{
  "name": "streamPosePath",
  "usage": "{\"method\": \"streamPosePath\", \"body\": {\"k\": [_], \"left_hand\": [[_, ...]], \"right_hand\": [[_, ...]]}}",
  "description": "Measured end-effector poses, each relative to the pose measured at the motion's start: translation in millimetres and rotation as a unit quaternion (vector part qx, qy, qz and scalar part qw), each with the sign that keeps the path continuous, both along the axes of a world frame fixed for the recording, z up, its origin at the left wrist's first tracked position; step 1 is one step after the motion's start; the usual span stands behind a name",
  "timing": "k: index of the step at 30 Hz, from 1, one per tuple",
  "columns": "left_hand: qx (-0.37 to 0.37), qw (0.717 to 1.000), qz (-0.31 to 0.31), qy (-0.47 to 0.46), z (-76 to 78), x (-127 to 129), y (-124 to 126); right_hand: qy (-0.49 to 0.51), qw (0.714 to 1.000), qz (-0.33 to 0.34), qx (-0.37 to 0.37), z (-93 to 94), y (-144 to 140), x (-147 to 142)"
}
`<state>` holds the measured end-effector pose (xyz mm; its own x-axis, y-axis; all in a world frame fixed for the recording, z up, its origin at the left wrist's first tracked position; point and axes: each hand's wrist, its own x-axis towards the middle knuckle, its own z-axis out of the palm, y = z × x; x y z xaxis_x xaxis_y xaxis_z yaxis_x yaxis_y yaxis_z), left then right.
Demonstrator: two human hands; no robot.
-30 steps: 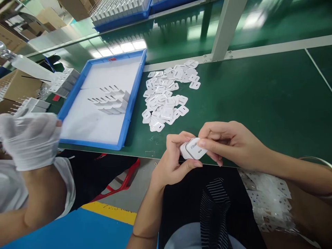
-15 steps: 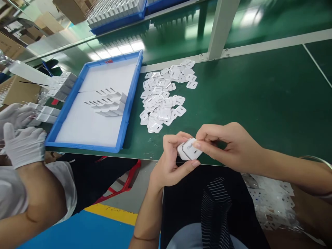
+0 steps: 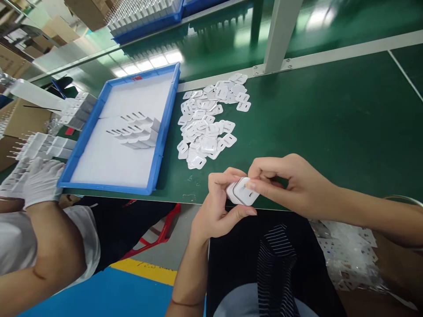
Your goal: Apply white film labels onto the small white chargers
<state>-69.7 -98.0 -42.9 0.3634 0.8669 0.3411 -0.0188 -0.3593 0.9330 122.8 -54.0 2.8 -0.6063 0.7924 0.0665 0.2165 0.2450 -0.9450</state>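
Note:
My left hand [image 3: 220,204] is closed around a small white charger [image 3: 232,193] near the table's front edge. Its slotted end faces up and toward my right. On that end sits a white cover plate [image 3: 248,197] with a dark oblong port hole, and a thin gap line shows between plate and body. My right hand [image 3: 280,182] pinches the upper right edge of this plate, its thumb lying on the face; the other fingertips are partly hidden. Beyond my hands lies a loose heap of similar white cover plates [image 3: 209,144], several with dark slots.
A blue tray [image 3: 151,176] with white lining holds several white chargers [image 3: 140,134], prongs up. At left, a co-worker's gloved hand [image 3: 42,180] is at more chargers [image 3: 59,145]. A metal post [image 3: 279,37] rises behind the heap. A plastic bag [image 3: 350,255] lies low at right.
My hands stay almost in place, with the cover plate turned very slightly. The co-worker's gloved hands have shifted, one now lying lower over the chargers at left.

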Motion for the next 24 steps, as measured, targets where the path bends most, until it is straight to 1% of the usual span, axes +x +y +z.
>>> {"method": "streamPosePath", "body": {"k": [9, 14, 18, 24], "left_hand": [[0.027, 1.000, -0.002, 0.007, -1.3, 1, 0], [0.039, 0.999, 0.002, 0.025, -2.7, 1, 0], [0.042, 0.999, -0.002, 0.011, -3.6, 1, -1], [0.046, 0.999, -0.005, 0.003, -4.9, 2, -1]], "right_hand": [[-0.003, 0.989, 0.002, -0.147, 7.4, 4, 0], [0.008, 0.979, 0.000, -0.204, 8.4, 6, 1], [0.001, 0.965, 0.013, -0.260, 10.2, 9, 1], [0.022, 0.941, 0.025, -0.338, 13.3, 11, 2]]}}
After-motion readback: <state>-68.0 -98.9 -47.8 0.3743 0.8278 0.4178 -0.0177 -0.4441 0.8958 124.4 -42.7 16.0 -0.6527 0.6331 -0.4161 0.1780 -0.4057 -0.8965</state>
